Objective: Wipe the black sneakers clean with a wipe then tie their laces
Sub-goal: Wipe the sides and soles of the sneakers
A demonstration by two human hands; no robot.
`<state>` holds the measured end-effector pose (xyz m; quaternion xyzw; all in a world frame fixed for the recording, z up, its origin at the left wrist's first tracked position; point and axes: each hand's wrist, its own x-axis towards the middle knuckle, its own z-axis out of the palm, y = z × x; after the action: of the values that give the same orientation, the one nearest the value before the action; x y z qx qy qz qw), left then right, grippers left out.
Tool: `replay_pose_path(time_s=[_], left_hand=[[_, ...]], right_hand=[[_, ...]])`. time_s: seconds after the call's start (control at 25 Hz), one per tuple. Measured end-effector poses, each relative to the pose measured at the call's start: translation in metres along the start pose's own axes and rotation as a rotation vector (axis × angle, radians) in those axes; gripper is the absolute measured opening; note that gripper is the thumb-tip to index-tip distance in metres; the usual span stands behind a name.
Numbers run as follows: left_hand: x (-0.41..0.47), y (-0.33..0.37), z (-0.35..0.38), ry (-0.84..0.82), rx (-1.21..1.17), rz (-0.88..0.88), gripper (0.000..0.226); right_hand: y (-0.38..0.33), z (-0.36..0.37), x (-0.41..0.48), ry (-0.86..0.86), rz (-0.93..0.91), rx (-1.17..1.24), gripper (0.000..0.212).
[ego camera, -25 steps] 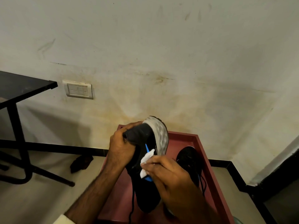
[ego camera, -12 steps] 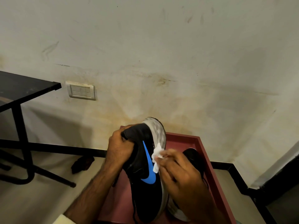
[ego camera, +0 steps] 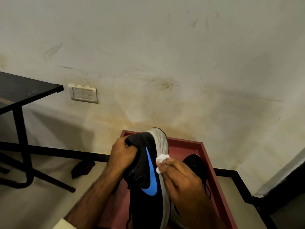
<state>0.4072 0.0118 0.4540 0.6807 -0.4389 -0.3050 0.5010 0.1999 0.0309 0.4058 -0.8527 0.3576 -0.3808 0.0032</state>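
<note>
the wipe (ego camera: pixel 162 161) has slid off the blue logo (ego camera: pixel 152 182) onto the grey sole (ego camera: pixel 162 144) edge. right hand (ego camera: pixel 181 184) pinches it; left hand (ego camera: pixel 123 154) grips the sneaker (ego camera: pixel 140 171) heel, held over the tray (ego camera: pixel 184 143), toe towards the person, sole facing right.

Dim, warm indoor light; wall (ego camera: pixel 148 47) brightest mid-frame, greying into shadow at far right. Table (ego camera: pixel 24 90) at left casts a soft shadow beneath it. Edges bow, wide-angle; detail slightly soft.
</note>
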Motion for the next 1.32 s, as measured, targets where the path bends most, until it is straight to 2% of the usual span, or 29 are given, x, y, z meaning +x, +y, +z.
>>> replay_pose_path(time_s=[0.12, 0.32, 0.4, 0.52, 0.56, 0.64, 0.72, 0.8, 0.92, 1.04, 1.16, 1.2, 1.24, 1.32], left_hand=[[0.004, -0.004, -0.005, 0.002, 0.020, -0.061, 0.022], [-0.008, 0.002, 0.011, -0.112, 0.089, -0.019, 0.029], [-0.006, 0.002, 0.011, -0.098, 0.082, -0.039, 0.027], [-0.002, 0.001, 0.004, -0.064, 0.030, -0.078, 0.026], [-0.001, 0.001, 0.003, -0.067, 0.040, -0.064, 0.027], [-0.001, 0.002, 0.005, -0.105, 0.111, -0.003, 0.030], [-0.003, 0.000, 0.010, -0.175, 0.171, 0.048, 0.027], [-0.004, -0.001, 0.013, -0.203, 0.162, 0.051, 0.024], [0.001, -0.001, 0.005, -0.149, 0.031, -0.068, 0.024], [0.012, -0.007, -0.009, -0.054, -0.061, -0.176, 0.024], [0.016, -0.016, -0.015, -0.056, -0.056, -0.195, 0.021], [0.016, -0.017, -0.014, -0.070, -0.049, -0.191, 0.020], [0.015, -0.016, -0.012, -0.086, -0.041, -0.180, 0.020], [0.014, -0.013, -0.007, -0.124, -0.029, -0.147, 0.020]], right_hand=[[-0.006, -0.005, -0.003, -0.052, 0.012, 0.104, 0.029], [-0.012, -0.015, 0.022, 0.125, 0.239, 0.208, 0.032], [-0.016, -0.009, 0.018, 0.058, 0.211, 0.211, 0.028], [-0.021, -0.002, 0.000, -0.120, 0.033, 0.222, 0.022], [-0.020, -0.002, -0.002, -0.133, -0.023, 0.197, 0.021], [-0.013, -0.007, 0.007, -0.024, -0.023, 0.103, 0.025], [-0.002, -0.019, 0.024, 0.130, 0.114, 0.054, 0.029], [0.006, -0.030, 0.033, 0.193, 0.231, 0.053, 0.028], [0.002, -0.024, 0.023, 0.032, 0.275, 0.169, 0.025], [-0.006, -0.016, 0.007, -0.179, 0.222, 0.242, 0.029], [0.003, -0.030, 0.012, -0.455, 0.200, 0.266, 0.023], [0.006, -0.037, 0.015, -0.497, 0.200, 0.297, 0.020], [0.007, -0.042, 0.017, -0.469, 0.220, 0.331, 0.017], [0.006, -0.046, 0.020, -0.278, 0.281, 0.362, 0.016]])
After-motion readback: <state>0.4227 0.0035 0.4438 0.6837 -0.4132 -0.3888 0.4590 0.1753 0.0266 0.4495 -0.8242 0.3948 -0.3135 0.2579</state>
